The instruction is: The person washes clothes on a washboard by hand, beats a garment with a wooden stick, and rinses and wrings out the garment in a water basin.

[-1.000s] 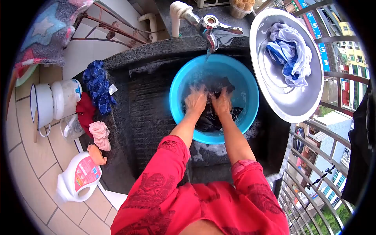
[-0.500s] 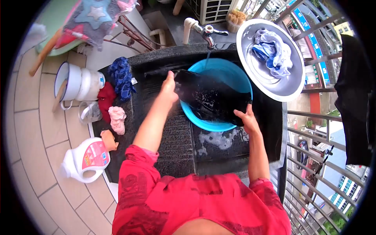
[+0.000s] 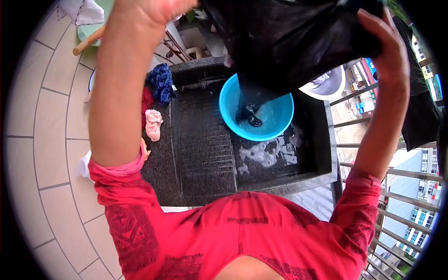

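A dark, wet black garment (image 3: 298,42) is stretched between my raised hands and fills the top of the view. My left hand (image 3: 163,8) grips its left side, though the frame's upper edge cuts off part of the fingers. On the other side, my right hand (image 3: 389,49) has the garment's right edge between thumb and fingers. The cloth's lower end hangs into a light-blue basin (image 3: 228,114) with water in it. Behind the raised cloth, the tap is hidden.
The basin stands in a dark stone sink (image 3: 317,158) with a ribbed washboard (image 3: 205,135) at left. Suds (image 3: 261,154) lie in front of it. A pink cloth (image 3: 153,125) and blue cloth (image 3: 161,84) sit on the left ledge. A metal bowl (image 3: 333,86) and railing (image 3: 406,172) are at right.
Both hands have lifted the black garment up out of the basin and spread it wider. The left hand moved up and left, the right hand up and right.
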Demonstrator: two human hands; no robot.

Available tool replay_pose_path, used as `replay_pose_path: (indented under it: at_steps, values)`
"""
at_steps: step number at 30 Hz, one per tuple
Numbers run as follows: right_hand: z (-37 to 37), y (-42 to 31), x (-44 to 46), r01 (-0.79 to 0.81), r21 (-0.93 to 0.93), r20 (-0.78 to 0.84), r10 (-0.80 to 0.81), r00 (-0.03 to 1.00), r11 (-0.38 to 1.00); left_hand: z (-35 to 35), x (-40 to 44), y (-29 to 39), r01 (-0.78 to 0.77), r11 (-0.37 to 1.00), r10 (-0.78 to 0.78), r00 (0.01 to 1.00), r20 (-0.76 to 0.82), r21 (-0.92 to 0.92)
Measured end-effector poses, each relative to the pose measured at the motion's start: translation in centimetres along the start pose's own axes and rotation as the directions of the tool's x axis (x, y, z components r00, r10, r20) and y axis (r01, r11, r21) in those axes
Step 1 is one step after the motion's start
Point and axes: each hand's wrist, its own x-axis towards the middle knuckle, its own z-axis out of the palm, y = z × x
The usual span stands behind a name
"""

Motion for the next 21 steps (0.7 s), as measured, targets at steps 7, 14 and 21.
replay_pose_path:
  at_steps: [7,14,21]
  values:
    - [-1.6,-1.6,-0.8,0.221,-0.023,0.093,-0.218,0.971,0.975,-0.2,-1.9,1.7,-0.170,0.981,0.154,0.976,0.154,0.094]
    - [4.4,13.1,-8.3,-0.157,-0.366,0.334,0.286,0.898,0.917,-8.4,-5.5,-14.4,0.293,0.947,-0.320,0.848,-0.422,-0.130]
    - [9.2,37.9,-22.9,-0.595,-0.410,0.333,0.721,0.608,0.691,-18.3,-13.5,-39.7,0.396,0.705,-0.703,0.500,-0.506,-0.588]
